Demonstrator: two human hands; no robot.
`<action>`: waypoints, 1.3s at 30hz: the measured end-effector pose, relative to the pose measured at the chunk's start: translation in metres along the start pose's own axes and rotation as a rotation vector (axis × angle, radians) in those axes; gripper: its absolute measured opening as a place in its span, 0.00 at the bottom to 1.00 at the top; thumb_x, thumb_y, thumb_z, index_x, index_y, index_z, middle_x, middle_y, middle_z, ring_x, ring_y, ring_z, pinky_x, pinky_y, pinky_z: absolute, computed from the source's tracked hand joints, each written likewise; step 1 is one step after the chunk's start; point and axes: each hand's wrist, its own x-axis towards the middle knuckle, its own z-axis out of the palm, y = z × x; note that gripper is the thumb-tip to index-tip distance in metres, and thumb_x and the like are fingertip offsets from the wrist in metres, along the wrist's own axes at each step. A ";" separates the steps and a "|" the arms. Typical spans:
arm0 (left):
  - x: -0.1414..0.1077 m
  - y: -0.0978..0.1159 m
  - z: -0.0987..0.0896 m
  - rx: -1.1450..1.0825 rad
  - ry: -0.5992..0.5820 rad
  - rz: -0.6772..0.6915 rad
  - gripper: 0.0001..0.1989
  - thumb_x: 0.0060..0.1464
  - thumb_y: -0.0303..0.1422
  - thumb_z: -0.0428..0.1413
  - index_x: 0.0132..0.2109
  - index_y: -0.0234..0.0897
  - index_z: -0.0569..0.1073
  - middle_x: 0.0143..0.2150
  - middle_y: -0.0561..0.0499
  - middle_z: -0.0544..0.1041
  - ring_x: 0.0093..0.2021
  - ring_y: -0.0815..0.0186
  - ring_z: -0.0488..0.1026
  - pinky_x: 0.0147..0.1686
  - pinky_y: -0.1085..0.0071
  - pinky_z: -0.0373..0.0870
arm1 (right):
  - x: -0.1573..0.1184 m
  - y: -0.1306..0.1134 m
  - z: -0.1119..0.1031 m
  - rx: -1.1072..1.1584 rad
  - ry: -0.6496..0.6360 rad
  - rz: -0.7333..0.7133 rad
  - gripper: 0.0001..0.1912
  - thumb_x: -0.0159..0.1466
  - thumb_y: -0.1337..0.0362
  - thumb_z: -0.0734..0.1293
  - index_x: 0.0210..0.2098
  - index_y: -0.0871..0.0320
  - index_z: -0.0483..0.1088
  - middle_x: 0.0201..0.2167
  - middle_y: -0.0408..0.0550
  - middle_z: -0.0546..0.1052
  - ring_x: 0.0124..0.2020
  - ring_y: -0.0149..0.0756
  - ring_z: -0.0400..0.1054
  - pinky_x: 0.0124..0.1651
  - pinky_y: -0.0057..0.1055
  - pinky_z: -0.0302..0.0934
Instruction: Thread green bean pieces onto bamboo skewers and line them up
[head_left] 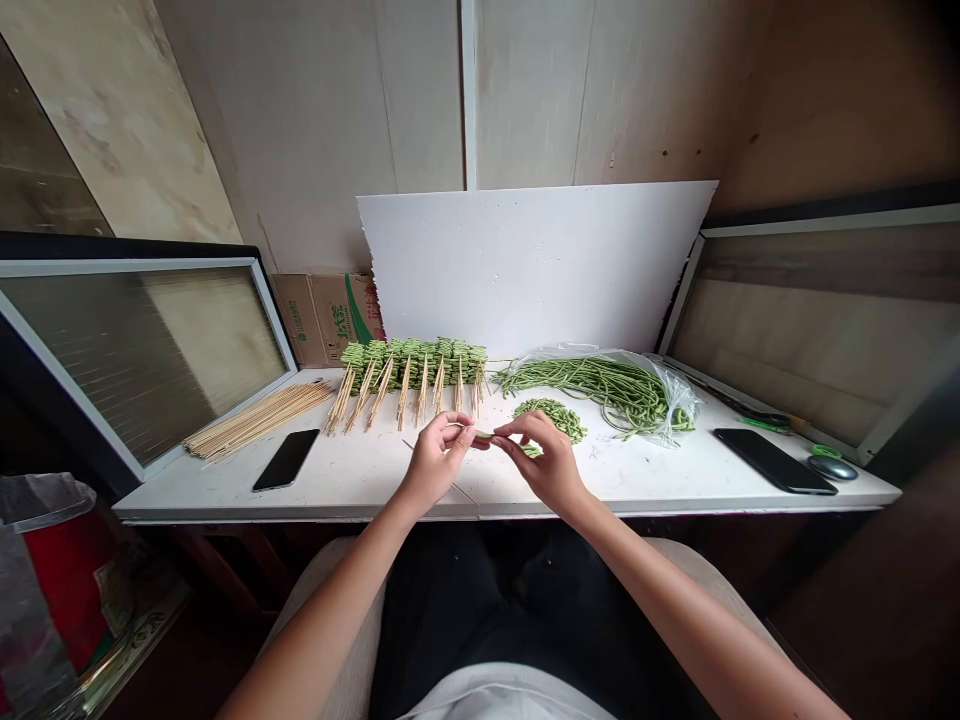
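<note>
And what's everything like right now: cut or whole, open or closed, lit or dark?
Left hand: fingers closed on a green bean piece
Right hand: pinching that same piece
Skewered bean pieces: threaded, piled up
Bamboo skewers: bare, loosely heaped
Long beans: uncut, tangled
Plastic bag: open, beans spilling out
Chopped beans: cut short, heaped
Left phone: flat, dark
White board: standing up

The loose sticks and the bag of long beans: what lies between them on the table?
In the head view, threaded bean skewers lie between the loose sticks and the bag.
</note>
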 end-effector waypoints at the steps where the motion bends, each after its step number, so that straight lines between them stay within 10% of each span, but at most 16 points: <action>1: -0.001 0.001 -0.001 0.047 -0.005 0.009 0.19 0.63 0.45 0.62 0.49 0.35 0.70 0.38 0.44 0.85 0.42 0.56 0.85 0.49 0.59 0.77 | 0.001 0.000 -0.001 -0.014 -0.006 -0.012 0.04 0.70 0.62 0.71 0.43 0.49 0.79 0.35 0.49 0.82 0.40 0.45 0.70 0.39 0.42 0.69; 16: -0.006 0.007 0.000 0.334 0.014 0.125 0.14 0.60 0.38 0.66 0.50 0.37 0.82 0.43 0.44 0.85 0.44 0.58 0.82 0.48 0.63 0.77 | 0.004 0.003 -0.002 -0.112 -0.062 -0.094 0.05 0.72 0.62 0.68 0.42 0.51 0.78 0.34 0.50 0.80 0.40 0.45 0.67 0.42 0.43 0.66; 28: -0.009 0.009 0.005 0.474 -0.152 0.134 0.12 0.62 0.31 0.58 0.31 0.37 0.80 0.30 0.48 0.81 0.35 0.61 0.77 0.40 0.68 0.71 | 0.000 -0.001 0.003 0.017 -0.108 -0.102 0.14 0.73 0.69 0.63 0.36 0.51 0.79 0.30 0.49 0.79 0.38 0.43 0.66 0.41 0.42 0.65; 39: -0.008 0.007 0.004 0.255 -0.306 0.092 0.13 0.57 0.26 0.55 0.26 0.35 0.78 0.25 0.48 0.78 0.31 0.64 0.76 0.40 0.67 0.73 | 0.005 0.000 -0.007 0.263 -0.266 0.083 0.14 0.71 0.56 0.69 0.31 0.51 0.80 0.27 0.49 0.78 0.40 0.45 0.68 0.49 0.44 0.64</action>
